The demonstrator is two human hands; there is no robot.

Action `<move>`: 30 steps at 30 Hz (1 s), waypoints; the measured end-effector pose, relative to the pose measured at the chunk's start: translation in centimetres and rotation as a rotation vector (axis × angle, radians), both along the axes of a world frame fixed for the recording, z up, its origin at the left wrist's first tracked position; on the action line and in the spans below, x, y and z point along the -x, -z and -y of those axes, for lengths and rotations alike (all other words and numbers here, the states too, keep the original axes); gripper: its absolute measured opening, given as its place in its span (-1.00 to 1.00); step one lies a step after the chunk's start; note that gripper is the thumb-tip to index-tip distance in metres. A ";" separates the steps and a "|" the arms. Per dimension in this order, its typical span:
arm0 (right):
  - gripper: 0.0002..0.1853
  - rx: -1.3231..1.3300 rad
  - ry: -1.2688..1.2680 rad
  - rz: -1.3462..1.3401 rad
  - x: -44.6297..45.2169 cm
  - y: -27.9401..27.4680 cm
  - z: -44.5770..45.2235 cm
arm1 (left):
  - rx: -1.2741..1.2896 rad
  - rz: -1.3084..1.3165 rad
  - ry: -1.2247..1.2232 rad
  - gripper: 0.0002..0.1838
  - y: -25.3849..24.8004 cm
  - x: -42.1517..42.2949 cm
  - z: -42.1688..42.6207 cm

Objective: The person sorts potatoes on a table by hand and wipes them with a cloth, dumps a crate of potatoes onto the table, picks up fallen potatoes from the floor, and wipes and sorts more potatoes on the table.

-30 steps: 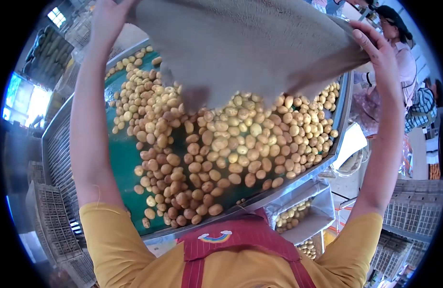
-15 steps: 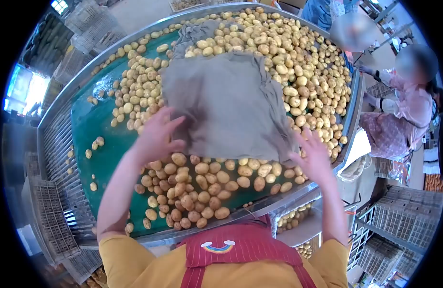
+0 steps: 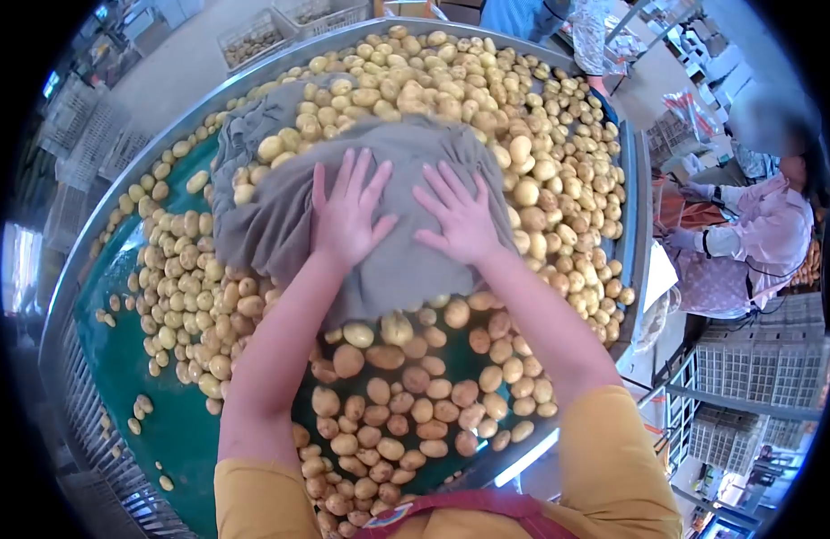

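Note:
A grey-brown cloth (image 3: 406,260) lies rumpled over a heap of potatoes (image 3: 379,404) on a green surface. My left hand (image 3: 347,211) rests flat on the cloth, its fingers spread and pointing away from me. Beside it, my right hand (image 3: 458,214) presses on the same cloth, also with spread fingers. Neither hand grasps anything. Another bunched grey cloth (image 3: 244,148) lies at the far left, partly under potatoes. What lies directly beneath the cloth is hidden.
A metal rim (image 3: 154,148) edges the sorting table. Its green bed (image 3: 118,337) shows at left, near a slatted grate (image 3: 91,431). A person in pink (image 3: 765,216) works at right, above stacked crates (image 3: 756,359). Another person in blue (image 3: 523,18) stands at the far side.
Both hands have moved forward from the cloth's near edges onto its middle. The cloth is now more bunched and folded at the left. My view has shifted.

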State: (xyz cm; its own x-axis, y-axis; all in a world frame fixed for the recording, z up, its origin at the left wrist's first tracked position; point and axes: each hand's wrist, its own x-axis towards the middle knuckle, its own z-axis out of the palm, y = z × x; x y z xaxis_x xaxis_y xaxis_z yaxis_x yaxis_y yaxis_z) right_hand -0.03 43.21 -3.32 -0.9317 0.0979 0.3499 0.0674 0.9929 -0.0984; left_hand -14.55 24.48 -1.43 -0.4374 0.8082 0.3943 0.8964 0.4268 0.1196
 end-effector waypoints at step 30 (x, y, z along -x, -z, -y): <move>-0.64 0.587 -0.008 0.165 -6.4 -7.7 -2.3 | 0.596 0.581 0.304 -0.13 -1.8 -17.3 16.8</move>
State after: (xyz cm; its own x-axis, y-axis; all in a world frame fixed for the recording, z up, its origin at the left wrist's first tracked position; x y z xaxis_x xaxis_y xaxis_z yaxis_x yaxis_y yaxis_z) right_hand 6.37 45.48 4.43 -0.9706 0.2231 0.0906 0.1207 0.7764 -0.6186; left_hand 2.75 7.67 0.37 -0.1703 0.9223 -0.3470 0.8479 0.3166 0.4252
